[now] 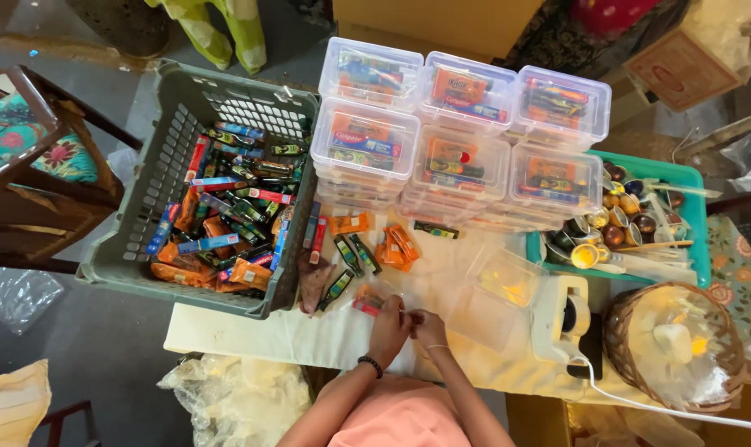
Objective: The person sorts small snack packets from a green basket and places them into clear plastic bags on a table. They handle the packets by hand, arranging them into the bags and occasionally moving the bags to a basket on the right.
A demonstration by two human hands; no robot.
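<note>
Cloth-covered table [251, 331]: grey crate [156, 178] of loose small packets. Right of crate, stacked clear lidded boxes [458, 161], filled. Below them, left hand [389, 327] and right hand [429, 327] meet, pinching one orange packet [369, 301] between fingertips; open empty box [508, 277] alongside, within reach.

A home packing spot: stacked clear boxes [458, 124], crate [156, 182] of sachets.

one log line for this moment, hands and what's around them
left hand on small packet | right hand touching left | grey crate of sachets at left | stacked clear lidded boxes behind | open clear box at right
</note>
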